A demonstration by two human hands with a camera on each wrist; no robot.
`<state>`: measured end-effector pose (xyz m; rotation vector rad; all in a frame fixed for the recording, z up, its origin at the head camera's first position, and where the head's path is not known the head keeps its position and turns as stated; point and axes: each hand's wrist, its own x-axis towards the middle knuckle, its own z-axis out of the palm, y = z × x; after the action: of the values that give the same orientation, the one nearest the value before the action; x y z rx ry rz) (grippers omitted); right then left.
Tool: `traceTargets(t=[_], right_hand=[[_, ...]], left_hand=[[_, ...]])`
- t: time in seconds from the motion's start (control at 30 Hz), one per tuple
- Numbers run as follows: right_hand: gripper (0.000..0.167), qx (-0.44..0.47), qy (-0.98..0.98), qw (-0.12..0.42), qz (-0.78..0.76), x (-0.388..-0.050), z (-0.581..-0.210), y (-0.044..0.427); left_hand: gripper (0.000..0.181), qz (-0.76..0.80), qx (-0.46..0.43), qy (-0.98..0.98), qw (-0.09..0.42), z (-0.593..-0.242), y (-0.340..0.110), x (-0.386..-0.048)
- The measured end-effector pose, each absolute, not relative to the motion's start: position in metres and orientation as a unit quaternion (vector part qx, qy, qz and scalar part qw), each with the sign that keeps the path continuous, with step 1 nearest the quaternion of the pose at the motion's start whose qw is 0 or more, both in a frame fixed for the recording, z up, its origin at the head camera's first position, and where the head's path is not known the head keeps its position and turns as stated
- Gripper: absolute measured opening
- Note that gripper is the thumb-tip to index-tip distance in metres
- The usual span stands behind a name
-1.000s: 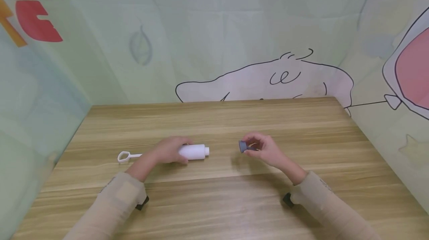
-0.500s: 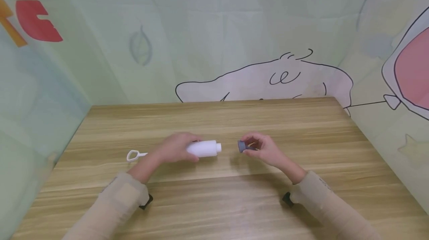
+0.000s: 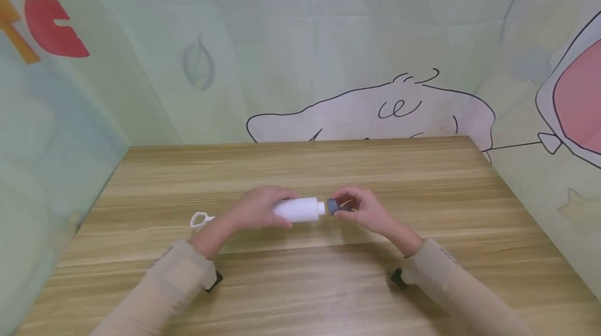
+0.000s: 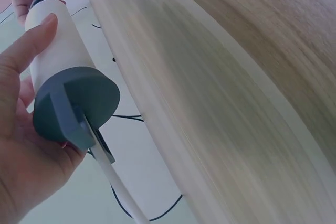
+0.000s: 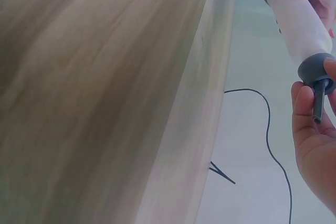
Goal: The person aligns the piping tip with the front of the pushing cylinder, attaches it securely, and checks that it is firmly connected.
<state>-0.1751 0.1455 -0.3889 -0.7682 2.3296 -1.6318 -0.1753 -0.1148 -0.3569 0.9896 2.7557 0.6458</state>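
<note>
My left hand (image 3: 260, 208) grips a white bottle (image 3: 302, 210), which lies on its side with its narrow neck to the right. A dark grey base (image 4: 79, 103) closes the bottle's other end in the left wrist view, and a white rod (image 4: 118, 187) runs out of it, ending in a white loop (image 3: 199, 219). My right hand (image 3: 368, 212) pinches a dark grey cap (image 3: 332, 206) close to the neck. From the cap a thin spout (image 5: 318, 103) points away from the bottle in the right wrist view. In the head view a sliver of space shows between neck and cap.
A wood-grain table (image 3: 300, 284) lies beneath both hands. Behind it and at its sides hangs a pale green printed cloth (image 3: 291, 54) with cartoon outlines. Sleeves with dark pieces at the cuffs cover both forearms.
My left hand has carried the bottle and its loop rightward, closer to the cap. My right hand has shifted slightly left, with the cap still pinched.
</note>
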Motion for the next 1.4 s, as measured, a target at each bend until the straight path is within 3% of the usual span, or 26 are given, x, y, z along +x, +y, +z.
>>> traceTargets(t=[0.73,1.4], right_hand=[[0.026,-0.290,0.802,0.070,-0.517,-0.1749,-0.3890,0.1376],[0.029,-0.375,0.808,-0.032,-0.453,-0.1720,-0.3904,0.1355]], left_hand=[[0.048,0.232,0.321,0.915,0.080,-0.3588,-0.1077,-0.1759],[0.044,0.269,0.327,0.896,0.133,-0.3562,-0.1100,-0.1737]])
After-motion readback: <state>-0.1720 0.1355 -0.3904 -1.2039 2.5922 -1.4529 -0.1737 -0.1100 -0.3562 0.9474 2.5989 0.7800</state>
